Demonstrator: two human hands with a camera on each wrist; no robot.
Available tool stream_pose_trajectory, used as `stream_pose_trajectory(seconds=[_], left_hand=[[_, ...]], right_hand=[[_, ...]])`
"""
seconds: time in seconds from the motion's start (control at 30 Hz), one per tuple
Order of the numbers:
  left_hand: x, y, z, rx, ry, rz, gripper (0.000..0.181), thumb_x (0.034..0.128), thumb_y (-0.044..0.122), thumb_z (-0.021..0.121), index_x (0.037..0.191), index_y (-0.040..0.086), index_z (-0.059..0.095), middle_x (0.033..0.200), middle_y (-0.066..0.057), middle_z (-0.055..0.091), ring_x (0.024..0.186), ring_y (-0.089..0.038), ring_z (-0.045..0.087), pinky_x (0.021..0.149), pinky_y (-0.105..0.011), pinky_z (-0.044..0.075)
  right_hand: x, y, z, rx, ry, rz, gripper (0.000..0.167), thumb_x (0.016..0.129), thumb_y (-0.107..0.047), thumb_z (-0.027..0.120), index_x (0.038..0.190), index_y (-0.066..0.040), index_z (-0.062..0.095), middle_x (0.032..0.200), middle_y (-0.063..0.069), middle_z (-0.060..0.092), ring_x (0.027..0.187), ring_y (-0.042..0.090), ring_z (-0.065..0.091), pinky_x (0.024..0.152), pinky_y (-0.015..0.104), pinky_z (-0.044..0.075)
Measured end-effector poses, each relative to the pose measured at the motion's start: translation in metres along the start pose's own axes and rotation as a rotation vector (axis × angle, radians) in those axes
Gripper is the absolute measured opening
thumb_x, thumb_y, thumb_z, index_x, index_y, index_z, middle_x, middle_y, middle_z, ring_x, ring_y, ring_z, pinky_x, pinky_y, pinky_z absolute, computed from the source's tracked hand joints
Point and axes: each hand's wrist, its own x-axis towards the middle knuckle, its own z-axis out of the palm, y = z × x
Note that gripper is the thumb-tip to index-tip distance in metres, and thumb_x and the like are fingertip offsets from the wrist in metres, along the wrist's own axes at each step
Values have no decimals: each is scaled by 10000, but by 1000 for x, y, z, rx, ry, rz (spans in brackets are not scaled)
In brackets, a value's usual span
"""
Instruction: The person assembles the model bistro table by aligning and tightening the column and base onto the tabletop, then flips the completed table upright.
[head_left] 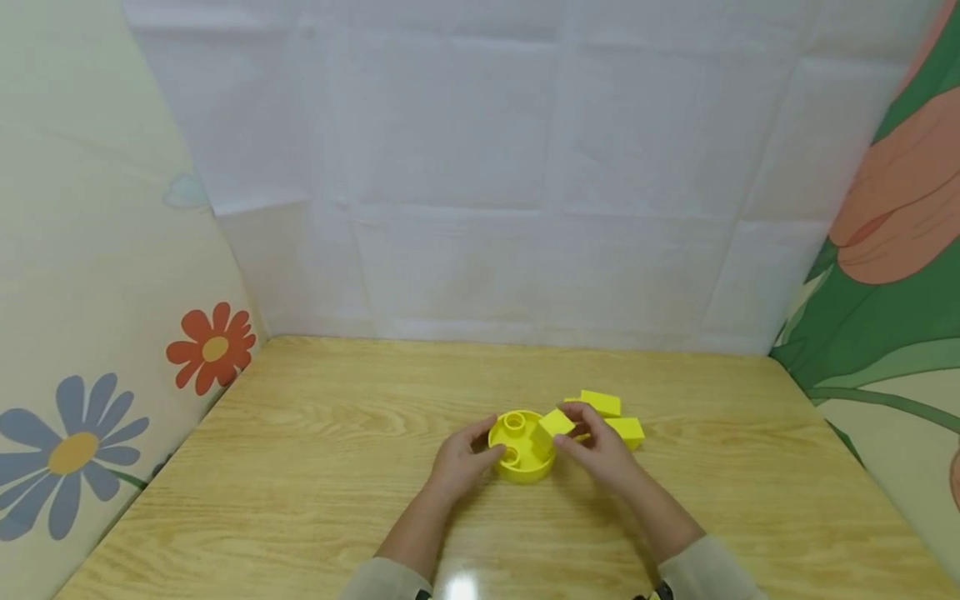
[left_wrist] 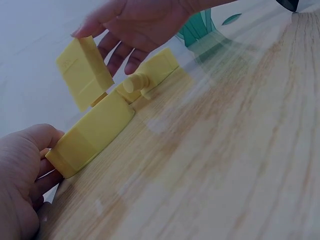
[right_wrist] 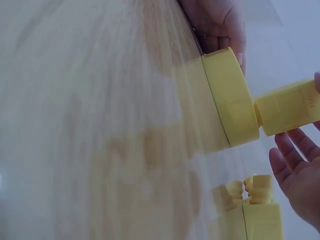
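A shallow round yellow dish (head_left: 522,476) stands on the table, with two raised ring sockets showing inside it. At its left side my left hand (head_left: 459,463) grips the rim between thumb and fingers. My right hand (head_left: 609,455) pinches a yellow block (head_left: 557,422) over the right part of the dish. In the left wrist view the block (left_wrist: 85,72) is tilted, with a narrower neck beneath it at the dish (left_wrist: 93,136). The right wrist view shows the neck meeting the dish (right_wrist: 230,100); how deep it sits is hidden.
More yellow blocks lie just right of the dish, a rear one (head_left: 602,404) and a nearer one (head_left: 628,432), partly behind my right hand. Knobbed pegs (right_wrist: 235,189) stick out from these blocks. A white cloth (head_left: 487,250) hangs behind the wooden table (head_left: 315,467).
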Motion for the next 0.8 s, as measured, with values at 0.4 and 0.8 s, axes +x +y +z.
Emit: stream_pose_trajectory(seconds=[0.4, 0.8], left_hand=[[-1, -1, 2, 8, 11, 21, 507, 878, 147, 709, 1326, -44, 567, 1343, -219, 595, 1255, -372, 551, 1079, -505, 426], [-1, -1, 1, 7, 7, 14, 514, 880, 152, 707, 1333, -41, 563, 1359, -211, 585, 1280, -374, 531, 1093, -508, 409]], right_hand=[[7, -7, 14, -22, 22, 93, 450, 876, -285, 743, 1212, -98, 509, 1194, 96, 583, 1158, 251, 543, 1044, 481, 451], [1, 1, 3, 29, -32, -86, 319, 955, -72, 589, 1254, 34, 551, 1228, 197, 608, 1141, 251, 553, 947, 248, 506]])
